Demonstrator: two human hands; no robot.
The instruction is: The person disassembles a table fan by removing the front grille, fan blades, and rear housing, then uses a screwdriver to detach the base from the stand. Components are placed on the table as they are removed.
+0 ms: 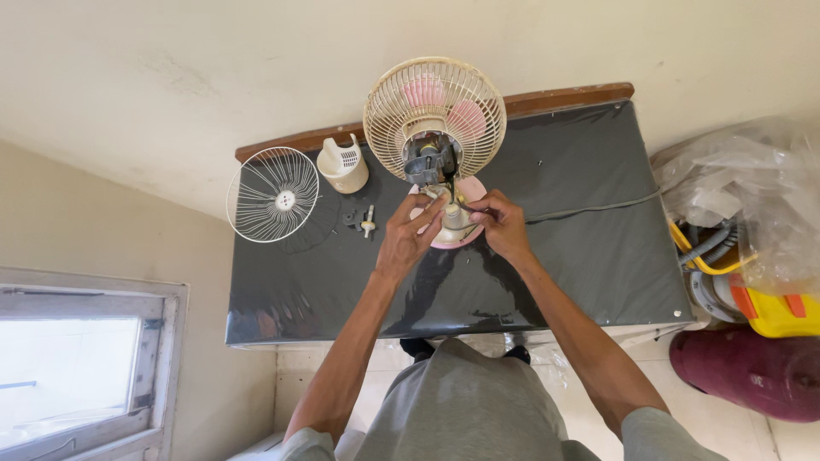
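A small table fan (435, 111) with a cream wire guard and pink blades stands on a pink round base (471, 189) on the dark table (581, 248). Its motor (424, 160) is exposed at the back, with no cover on it. My left hand (407, 236) grips the fan's neck just under the motor. My right hand (502, 224) holds a thin dark tool, likely a screwdriver, pointed at the neck. The cream motor cover (342, 164) lies to the left. A loose front guard (273, 195) leans over the table's left edge.
Small loose parts (362, 220) lie between the guard and the fan. A grey cord (589, 207) runs right across the table. Plastic-wrapped items, a yellow container (781, 314) and a maroon cylinder (752, 369) sit at the right. A window (77, 367) is at the lower left.
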